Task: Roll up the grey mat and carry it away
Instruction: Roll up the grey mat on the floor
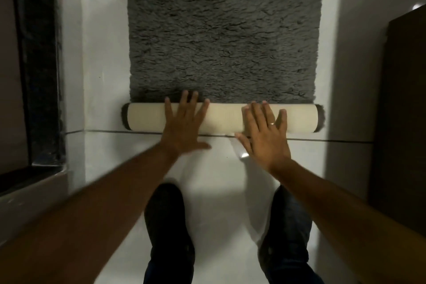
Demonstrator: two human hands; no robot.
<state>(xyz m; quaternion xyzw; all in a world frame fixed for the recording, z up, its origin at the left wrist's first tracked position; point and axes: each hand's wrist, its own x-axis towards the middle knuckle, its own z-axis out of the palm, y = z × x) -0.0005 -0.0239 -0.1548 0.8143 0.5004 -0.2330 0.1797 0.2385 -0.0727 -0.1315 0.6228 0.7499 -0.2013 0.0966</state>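
Note:
The grey shaggy mat (223, 30) lies flat on the white tiled floor, stretching away from me. Its near end is wound into a roll (226, 117) that shows the cream underside, with grey pile at both ends. My left hand (184, 127) rests flat on the roll left of centre, fingers spread and fingertips reaching the pile. My right hand (265, 134) lies flat on the roll right of centre, fingers spread, a ring on one finger. Neither hand grips anything.
My two legs in dark trousers (170, 233) stand on the white floor (219, 168) below the roll. A dark door frame (39, 64) runs along the left. A dark wooden panel (403, 134) stands at the right. A tile joint crosses just under the roll.

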